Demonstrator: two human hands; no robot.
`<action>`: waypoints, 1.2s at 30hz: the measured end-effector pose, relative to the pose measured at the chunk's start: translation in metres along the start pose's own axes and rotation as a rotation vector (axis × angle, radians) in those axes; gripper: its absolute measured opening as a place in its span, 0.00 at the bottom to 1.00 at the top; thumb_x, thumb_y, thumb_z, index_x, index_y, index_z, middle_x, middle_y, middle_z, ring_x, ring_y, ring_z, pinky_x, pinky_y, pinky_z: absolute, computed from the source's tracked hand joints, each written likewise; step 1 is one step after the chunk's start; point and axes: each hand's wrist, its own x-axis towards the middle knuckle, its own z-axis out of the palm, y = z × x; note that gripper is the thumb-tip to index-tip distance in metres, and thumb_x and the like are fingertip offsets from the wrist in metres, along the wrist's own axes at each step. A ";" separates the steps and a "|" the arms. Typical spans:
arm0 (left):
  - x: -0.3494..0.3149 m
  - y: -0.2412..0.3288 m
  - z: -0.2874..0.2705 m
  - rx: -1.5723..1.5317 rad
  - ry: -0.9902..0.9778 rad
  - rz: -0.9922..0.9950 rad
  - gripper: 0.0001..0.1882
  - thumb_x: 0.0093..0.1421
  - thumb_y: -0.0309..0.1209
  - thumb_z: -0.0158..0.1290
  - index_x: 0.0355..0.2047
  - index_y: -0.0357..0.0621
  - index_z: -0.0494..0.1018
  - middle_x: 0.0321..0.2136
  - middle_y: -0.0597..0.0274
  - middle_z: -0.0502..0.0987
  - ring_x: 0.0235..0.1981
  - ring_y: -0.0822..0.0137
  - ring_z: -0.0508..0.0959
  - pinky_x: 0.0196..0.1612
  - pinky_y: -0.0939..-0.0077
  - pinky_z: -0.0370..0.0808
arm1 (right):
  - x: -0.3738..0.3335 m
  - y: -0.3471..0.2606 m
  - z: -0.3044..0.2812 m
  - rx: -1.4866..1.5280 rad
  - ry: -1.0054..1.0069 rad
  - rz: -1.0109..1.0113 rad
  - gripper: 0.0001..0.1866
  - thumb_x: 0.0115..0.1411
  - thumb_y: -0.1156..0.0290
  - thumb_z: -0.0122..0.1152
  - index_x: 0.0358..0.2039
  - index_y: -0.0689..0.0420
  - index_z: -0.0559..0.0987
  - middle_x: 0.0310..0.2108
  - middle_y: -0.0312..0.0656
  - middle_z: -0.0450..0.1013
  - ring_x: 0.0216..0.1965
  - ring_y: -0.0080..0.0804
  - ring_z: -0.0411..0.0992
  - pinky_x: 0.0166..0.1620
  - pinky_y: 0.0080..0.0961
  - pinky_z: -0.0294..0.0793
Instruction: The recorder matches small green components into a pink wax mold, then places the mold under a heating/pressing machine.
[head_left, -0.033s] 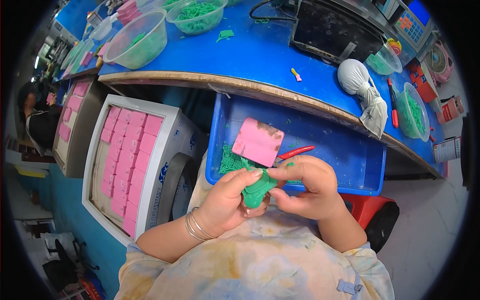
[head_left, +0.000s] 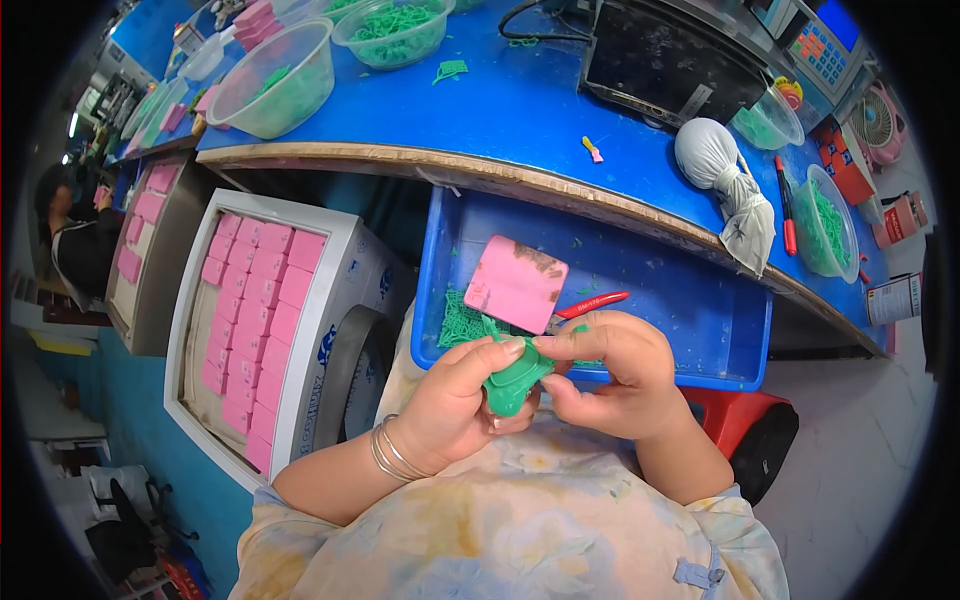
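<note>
My left hand [head_left: 450,400] and my right hand [head_left: 600,375] meet in front of my chest, both pinching a small green plastic part [head_left: 515,382]. The left thumb and fingers hold it from the left and below; the right fingertips grip its top right. Silver bangles circle my left wrist. Just beyond the hands a blue tray [head_left: 700,310] hangs under the bench edge. In it lie a pink rectangular block [head_left: 515,283], a heap of green plastic pieces [head_left: 460,320] and a red-handled tool [head_left: 592,303].
A white box filled with pink blocks [head_left: 255,320] stands at my left. On the blue bench [head_left: 520,110] are clear bowls of green parts [head_left: 275,75], a black machine [head_left: 670,55], a white cloth bag [head_left: 715,160] and a red marker [head_left: 785,205]. Another person [head_left: 70,230] sits far left.
</note>
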 end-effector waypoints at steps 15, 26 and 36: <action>-0.001 -0.002 -0.001 0.130 0.037 0.067 0.18 0.61 0.38 0.38 0.39 0.32 0.66 0.25 0.59 0.68 0.17 0.76 0.62 0.19 0.83 0.57 | -0.001 0.001 0.002 -0.011 -0.034 0.056 0.19 0.40 0.79 0.66 0.36 0.61 0.75 0.24 0.38 0.71 0.25 0.27 0.71 0.28 0.21 0.70; 0.000 -0.001 0.001 0.113 0.002 0.031 0.19 0.61 0.38 0.38 0.39 0.32 0.67 0.23 0.60 0.68 0.15 0.75 0.61 0.18 0.82 0.57 | -0.006 0.008 -0.002 0.124 -0.077 0.085 0.17 0.42 0.81 0.61 0.36 0.61 0.77 0.27 0.41 0.72 0.25 0.30 0.72 0.28 0.22 0.71; 0.001 -0.002 0.000 0.058 0.044 0.024 0.19 0.61 0.39 0.39 0.38 0.32 0.67 0.20 0.62 0.66 0.15 0.74 0.61 0.18 0.81 0.57 | -0.003 0.005 -0.001 0.119 -0.036 0.080 0.17 0.42 0.82 0.60 0.37 0.61 0.77 0.26 0.41 0.73 0.26 0.30 0.72 0.30 0.22 0.71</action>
